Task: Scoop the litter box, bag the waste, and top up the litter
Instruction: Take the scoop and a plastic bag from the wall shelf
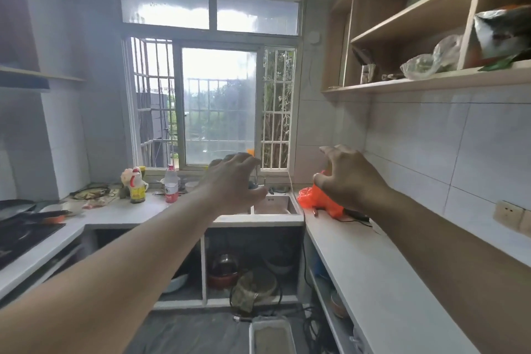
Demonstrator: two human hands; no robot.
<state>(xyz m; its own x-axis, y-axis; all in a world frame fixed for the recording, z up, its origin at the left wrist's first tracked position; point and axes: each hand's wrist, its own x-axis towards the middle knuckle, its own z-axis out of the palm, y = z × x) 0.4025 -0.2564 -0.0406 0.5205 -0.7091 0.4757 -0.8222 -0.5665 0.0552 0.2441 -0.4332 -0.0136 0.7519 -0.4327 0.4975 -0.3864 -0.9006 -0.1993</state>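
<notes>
- Litter box sits on the floor at the bottom edge of view, one only, not yet scooped.
- Step, as I judge it: fetching a bag. One orange plastic bag lies on the right worktop.
- Right hand hovers over it, fingers spread, empty; left hand likewise spread and empty.
- Next: pinch the bag and lift.
</notes>
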